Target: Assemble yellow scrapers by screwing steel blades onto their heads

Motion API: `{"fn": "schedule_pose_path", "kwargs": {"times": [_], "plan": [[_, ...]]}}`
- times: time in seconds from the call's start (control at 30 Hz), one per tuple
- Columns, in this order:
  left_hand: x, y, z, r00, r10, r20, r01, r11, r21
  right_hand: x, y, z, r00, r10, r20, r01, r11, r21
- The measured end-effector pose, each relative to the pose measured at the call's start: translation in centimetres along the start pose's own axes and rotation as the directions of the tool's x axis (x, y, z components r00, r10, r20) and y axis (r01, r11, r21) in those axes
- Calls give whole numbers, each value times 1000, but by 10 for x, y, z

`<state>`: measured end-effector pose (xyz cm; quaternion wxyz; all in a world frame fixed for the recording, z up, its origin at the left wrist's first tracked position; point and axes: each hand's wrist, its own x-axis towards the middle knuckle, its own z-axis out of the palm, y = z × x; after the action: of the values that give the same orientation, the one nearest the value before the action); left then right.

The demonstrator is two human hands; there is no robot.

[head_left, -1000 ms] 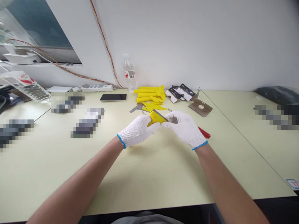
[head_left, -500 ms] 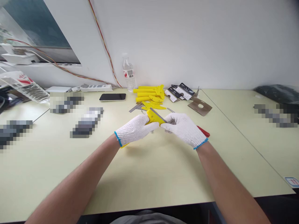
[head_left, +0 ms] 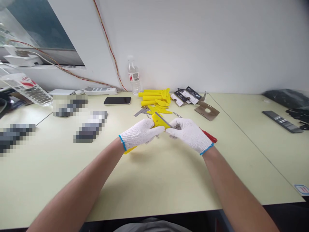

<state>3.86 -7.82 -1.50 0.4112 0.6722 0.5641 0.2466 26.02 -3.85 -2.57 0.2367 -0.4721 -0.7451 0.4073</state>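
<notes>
Both hands wear white knit gloves with blue cuffs. My left hand (head_left: 142,131) is closed round a yellow scraper (head_left: 158,120) with a metal blade along its upper edge. Its yellow handle shows below the left wrist. The fingers of my right hand (head_left: 184,132) pinch the scraper's right end, by the blade. Behind the right hand lies a red-handled tool (head_left: 210,136), partly hidden; a thin metal shaft beyond the glove seems to belong to it. Just past the hands are loose metal blades (head_left: 140,111), flat yellow pieces (head_left: 160,110) and a pile of yellow scraper handles (head_left: 152,96).
Against the wall stand a water bottle (head_left: 134,77) and a power strip (head_left: 100,91). A phone (head_left: 117,101) lies left of the handles. Black-and-white packets (head_left: 188,95) and a brown card (head_left: 207,111) lie to the right. A dark plastic bag (head_left: 287,99) sits far right.
The view has shifted very slightly. Both hands keep hold of the scraper in nearly the same position.
</notes>
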Motion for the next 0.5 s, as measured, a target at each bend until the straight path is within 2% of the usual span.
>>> {"fn": "schedule_pose_path", "kwargs": {"times": [0.23,0.3,0.37,0.43,0.5], "plan": [[0,0,-4,999,33,3,-33,999,-24,1,-9,-4,1000,1,-27,-1,1000,-13],[0,-2,-6,999,25,-25,-27,998,-50,3,-6,-9,996,11,-87,-16,998,-59],[1,-5,-9,998,-15,-67,10,997,-76,4,1,-20,974,38,-225,-88,972,-218],[4,-9,-13,991,-66,-117,54,993,-103,3,12,-34,930,75,-359,-246,853,-460],[6,-12,-16,981,-108,-163,85,986,-141,0,25,-49,912,167,-374,-389,643,-660]]}}
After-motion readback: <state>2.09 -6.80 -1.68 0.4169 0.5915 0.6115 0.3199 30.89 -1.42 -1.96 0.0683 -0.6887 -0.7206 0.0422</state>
